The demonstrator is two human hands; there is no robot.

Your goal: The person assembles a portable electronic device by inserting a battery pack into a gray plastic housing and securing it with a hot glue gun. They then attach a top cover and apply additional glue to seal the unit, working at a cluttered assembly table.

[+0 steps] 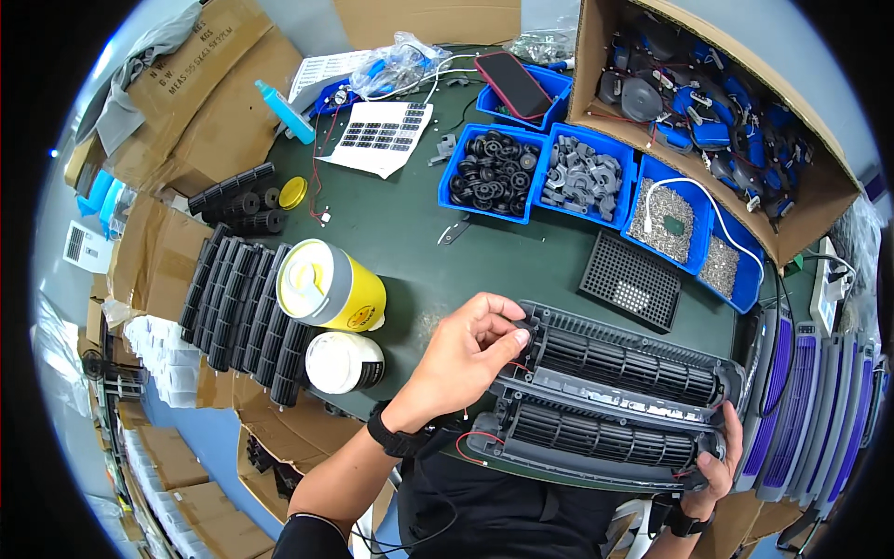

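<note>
Two long dark grey fan housings lie side by side near the table's front edge, the far one (pixel 643 402) and the near one (pixel 559 463). A black ribbed fan roller (pixel 624 366) sits in the far housing, and another roller (pixel 596 434) in the near one. At the far housing's left end, my left hand (pixel 470 349) is closed, thumb and index finger pinched together; whatever is between them is hidden. Around the right ends of the housings my right hand (pixel 722 456) is wrapped, thumb on the near one. A thin red wire (pixel 472 448) loops from the near housing's left end.
Blue bins of black wheels (pixel 494 172), grey parts (pixel 584 179) and screws (pixel 666 224) stand beyond, near a black perforated tray (pixel 633 279). Loose rollers (pixel 244 312), a yellow jug (pixel 340 289) and a white tub (pixel 343 362) are left. Purple-grey panels (pixel 792 410) stand right.
</note>
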